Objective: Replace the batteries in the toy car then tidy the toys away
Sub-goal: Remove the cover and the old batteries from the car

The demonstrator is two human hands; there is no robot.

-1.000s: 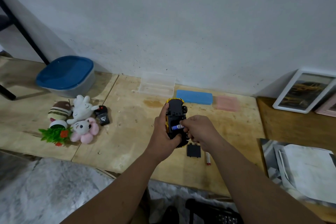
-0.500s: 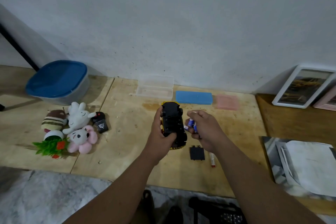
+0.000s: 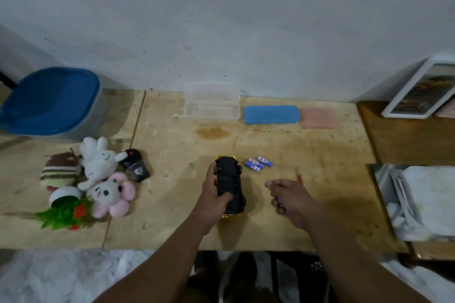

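Holding car (image 3: 230, 186) in L hand (image 3: 213, 198); batts (image 3: 258, 164) now on table, R hand (image 3: 290, 200) curled, contents unclear.

Worktop (image 3: 246, 229): bare plywood, matt, stained and pitted. Toy car (image 3: 229, 186): matt black plastic underside, glossy yellow body edge. Batteries (image 3: 258, 164): glossy printed wrap. Far case (image 3: 212, 105): clear smooth plastic. Blue block (image 3: 272, 115): porous, sponge-like. Left-side plush toys (image 3: 98, 167): soft fuzzy cloth. Bin lid (image 3: 49, 101): smooth blue plastic.
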